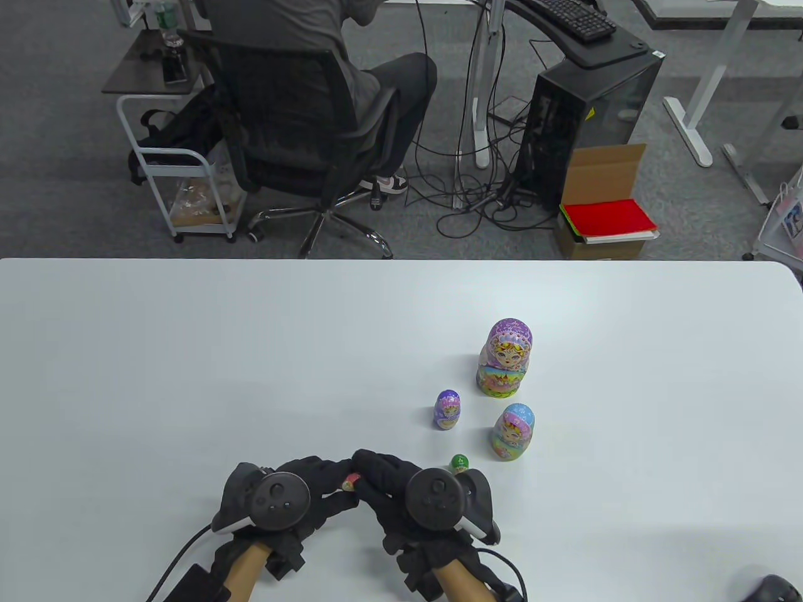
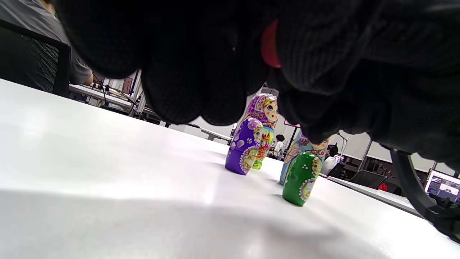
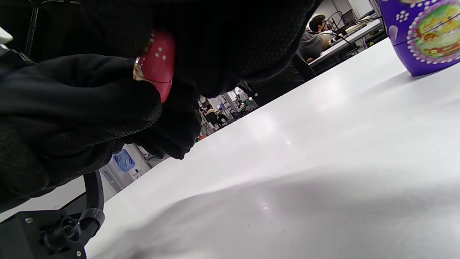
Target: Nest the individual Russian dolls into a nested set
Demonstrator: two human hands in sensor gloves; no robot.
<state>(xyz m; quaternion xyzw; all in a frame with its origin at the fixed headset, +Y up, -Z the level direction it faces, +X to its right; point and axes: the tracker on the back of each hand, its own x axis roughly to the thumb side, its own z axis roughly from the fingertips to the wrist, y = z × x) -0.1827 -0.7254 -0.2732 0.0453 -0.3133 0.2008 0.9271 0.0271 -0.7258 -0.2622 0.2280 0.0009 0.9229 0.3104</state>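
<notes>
Both gloved hands meet near the table's front edge, and together they grip a small red doll (image 1: pixel 350 481) (image 2: pixel 270 45) (image 3: pixel 158 63) that is mostly hidden by fingers. My left hand (image 1: pixel 326 480) holds it from the left, my right hand (image 1: pixel 370 470) from the right. A tiny green doll (image 1: pixel 460 464) (image 2: pixel 302 178) stands just beyond my right hand. Further off stand a small purple doll (image 1: pixel 446 409) (image 2: pixel 245 146) (image 3: pixel 427 36), a light blue doll (image 1: pixel 514 431) (image 2: pixel 305 144) and the big pink-purple doll (image 1: pixel 505 357) (image 2: pixel 265 108).
The white table (image 1: pixel 188 376) spreads wide to the left and right of the dolls. Beyond its far edge a person sits in an office chair (image 1: pixel 295 125), with a computer tower (image 1: pixel 590 119), cables and a cardboard box (image 1: pixel 605 200) on the floor.
</notes>
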